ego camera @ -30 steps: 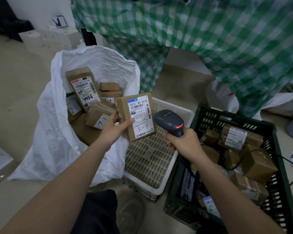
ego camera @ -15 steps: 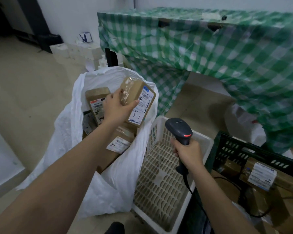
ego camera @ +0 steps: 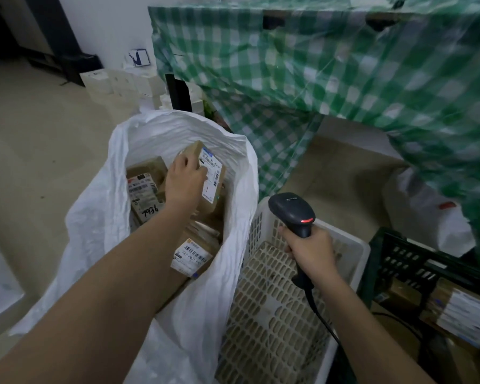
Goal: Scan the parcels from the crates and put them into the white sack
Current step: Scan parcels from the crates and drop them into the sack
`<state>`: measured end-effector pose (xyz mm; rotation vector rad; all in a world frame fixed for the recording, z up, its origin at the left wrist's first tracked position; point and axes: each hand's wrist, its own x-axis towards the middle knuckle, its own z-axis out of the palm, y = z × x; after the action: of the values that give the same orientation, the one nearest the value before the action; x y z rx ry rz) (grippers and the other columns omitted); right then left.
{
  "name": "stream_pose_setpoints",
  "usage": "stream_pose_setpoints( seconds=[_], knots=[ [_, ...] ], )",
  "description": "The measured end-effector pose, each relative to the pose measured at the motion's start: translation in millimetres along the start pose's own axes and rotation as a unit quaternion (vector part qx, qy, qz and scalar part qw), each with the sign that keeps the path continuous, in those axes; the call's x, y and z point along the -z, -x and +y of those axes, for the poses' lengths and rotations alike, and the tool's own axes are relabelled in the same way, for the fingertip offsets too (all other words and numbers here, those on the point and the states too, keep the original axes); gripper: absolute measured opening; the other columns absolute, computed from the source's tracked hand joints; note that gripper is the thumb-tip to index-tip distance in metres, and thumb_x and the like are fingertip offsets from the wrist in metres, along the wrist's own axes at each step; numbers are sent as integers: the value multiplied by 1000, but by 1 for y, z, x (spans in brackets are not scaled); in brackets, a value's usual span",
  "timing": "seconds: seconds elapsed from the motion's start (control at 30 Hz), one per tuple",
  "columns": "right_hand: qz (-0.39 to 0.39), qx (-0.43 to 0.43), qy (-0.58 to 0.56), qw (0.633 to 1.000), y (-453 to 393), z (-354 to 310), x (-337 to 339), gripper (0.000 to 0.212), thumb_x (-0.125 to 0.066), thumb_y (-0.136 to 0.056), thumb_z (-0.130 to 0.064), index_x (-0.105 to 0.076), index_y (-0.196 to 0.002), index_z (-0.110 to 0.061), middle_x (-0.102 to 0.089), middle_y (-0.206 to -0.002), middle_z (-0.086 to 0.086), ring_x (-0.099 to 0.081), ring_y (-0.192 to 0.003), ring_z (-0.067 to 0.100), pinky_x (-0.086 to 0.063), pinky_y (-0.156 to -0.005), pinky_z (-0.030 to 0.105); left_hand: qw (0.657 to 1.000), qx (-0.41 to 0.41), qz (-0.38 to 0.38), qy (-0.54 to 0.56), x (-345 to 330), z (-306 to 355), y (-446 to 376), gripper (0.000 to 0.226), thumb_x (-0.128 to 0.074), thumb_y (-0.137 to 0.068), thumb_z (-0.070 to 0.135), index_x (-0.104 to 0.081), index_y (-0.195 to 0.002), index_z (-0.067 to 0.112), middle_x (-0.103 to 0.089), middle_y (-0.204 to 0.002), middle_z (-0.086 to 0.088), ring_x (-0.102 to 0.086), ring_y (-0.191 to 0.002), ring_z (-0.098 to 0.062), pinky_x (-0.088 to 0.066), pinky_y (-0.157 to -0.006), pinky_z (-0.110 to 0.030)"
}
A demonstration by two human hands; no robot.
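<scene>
My left hand point(ego camera: 184, 180) reaches inside the open white sack point(ego camera: 100, 206) and grips a brown parcel point(ego camera: 211, 170) with a white label, held low among several other labelled parcels point(ego camera: 143, 187) lying in the sack. My right hand point(ego camera: 311, 249) grips the handle of a black barcode scanner point(ego camera: 291, 210), held over the white crate point(ego camera: 352, 245) with its red light on. Its cable runs down along my right forearm.
The white perforated crate holds no parcels that I can see. A dark green crate point(ego camera: 405, 253) at the right holds labelled brown parcels point(ego camera: 460, 314). A table under a green checked cloth point(ego camera: 316, 65) stands behind. White boxes point(ego camera: 117, 84) are stacked on the floor at the back.
My left hand has carried the parcel from in front of the scanner, over the sack's rim and down into the sack. My right hand has kept the scanner over the white crate.
</scene>
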<state>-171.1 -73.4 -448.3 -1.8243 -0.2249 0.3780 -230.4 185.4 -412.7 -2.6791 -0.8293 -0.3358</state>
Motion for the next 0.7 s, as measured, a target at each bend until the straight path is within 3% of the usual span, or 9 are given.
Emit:
stream_pose_setpoints(
  seconds=[0.07, 0.13, 0.23, 0.33, 0.43, 0.57, 0.63, 0.7],
  knots=[
    [2, -5, 0, 1000, 1, 1, 1, 21, -74, -81, -19, -66, -78, 0, -68, -69, 20, -63, -61, 28, -52, -64, 39, 999, -19, -17, -29, -2, -7, 6, 54, -44, -95, 53, -50, -135, 18, -37, -145, -9, -29, -133, -34, -23, -111, -44],
    [5, -7, 0, 1000, 3, 0, 3, 19, -75, -81, -20, -67, -78, -4, -69, -70, 18, -68, -66, 32, -55, -67, 43, 996, -26, -44, -71, -5, -11, 16, 79, -31, -90, 70, -25, -150, 19, -22, -156, -8, -15, -143, -33, -4, -117, -50],
    [5, -9, 8, 1000, 6, -4, 8, 19, -75, -81, -21, -65, -75, -7, -67, -64, 14, -67, -63, 29, -55, -67, 41, 993, 11, -78, -93, -8, -12, 21, 79, -30, -93, 66, -8, -154, 21, -2, -162, -8, 3, -147, -35, 6, -117, -52],
    [10, -8, 7, 1000, 7, -11, 13, 21, -74, -82, -19, -64, -71, -5, -63, -57, 9, -60, -55, 22, -50, -62, 35, 994, 45, -91, -45, -5, -8, 24, 72, -45, -95, 50, -14, -152, 18, -1, -161, -11, 5, -147, -37, -2, -120, -50],
    [17, 0, 14, 1000, 8, -16, 17, 20, -74, -82, -19, -63, -68, -10, -65, -59, 8, -63, -59, 23, -52, -64, 36, 992, 9, -116, -49, 0, -6, 25, 67, -45, -96, 47, -19, -151, 18, -4, -160, -11, -1, -146, -36, -19, -117, -48],
    [19, 4, 16, 1000, 9, -18, 20, 20, -73, -83, -20, -61, -69, -14, -67, -63, 10, -64, -62, 24, -55, -70, 40, 987, -23, -157, 11, 12, -13, 21, 48, -47, -96, 44, -45, -140, 24, -30, -146, -6, -24, -135, -31, -46, -96, -43],
    [17, 2, 18, 1000, 10, -19, 20, 19, -73, -83, -21, -62, -69, -13, -67, -64, 10, -65, -64, 24, -55, -72, 41, 988, -33, -150, 13, 11, -14, 26, 45, -48, -97, 38, -45, -138, 20, -36, -139, -6, -32, -129, -29, -46, -95, -42],
    [15, 2, 19, 1000, 10, -20, 21, 19, -73, -82, -21, -63, -70, -12, -67, -62, 9, -67, -67, 26, -56, -75, 44, 986, -56, -141, -66, 3, -13, 32, 47, -45, -96, 38, -41, -139, 18, -33, -141, -7, -31, -130, -29, -37, -104, -43]
  ],
)
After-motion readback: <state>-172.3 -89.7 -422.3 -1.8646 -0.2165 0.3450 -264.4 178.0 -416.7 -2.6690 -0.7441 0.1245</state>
